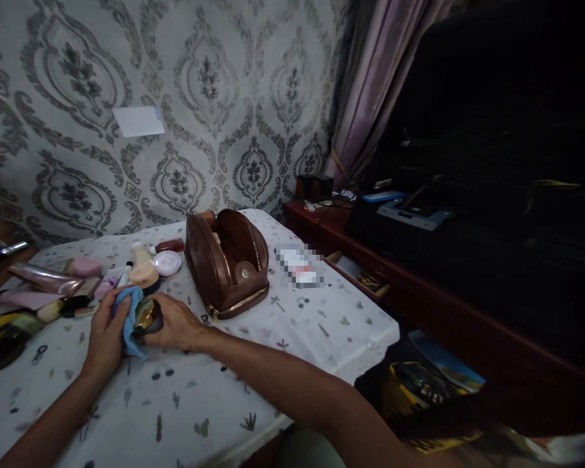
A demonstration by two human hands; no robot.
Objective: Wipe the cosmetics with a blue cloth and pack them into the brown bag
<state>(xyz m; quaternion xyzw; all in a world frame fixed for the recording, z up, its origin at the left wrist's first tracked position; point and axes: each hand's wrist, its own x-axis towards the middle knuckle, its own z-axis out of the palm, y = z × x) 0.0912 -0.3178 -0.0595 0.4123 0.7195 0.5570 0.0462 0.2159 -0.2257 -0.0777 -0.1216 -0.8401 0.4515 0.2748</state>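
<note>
My left hand [104, 335] is closed on a blue cloth [129, 305], pressing it against a small dark, shiny compact-like case [147, 316]. My right hand [175, 323] wraps round that case from the right, over the white patterned tablecloth [185, 403]. A brown leather zip pouch [227, 260] stands open just beyond my right hand. Several cosmetics lie behind and left of my hands: a round white jar [167, 262], a cream bottle [142, 263], a pink tube [43, 278].
A blurred flat packet [299, 265] lies right of the pouch. A dark wooden cabinet [419, 292] with an open drawer runs along the right, bearing electronics. Patterned wallpaper and a curtain stand behind. A yellow-rimmed object [414, 383] sits on the floor by the table's corner.
</note>
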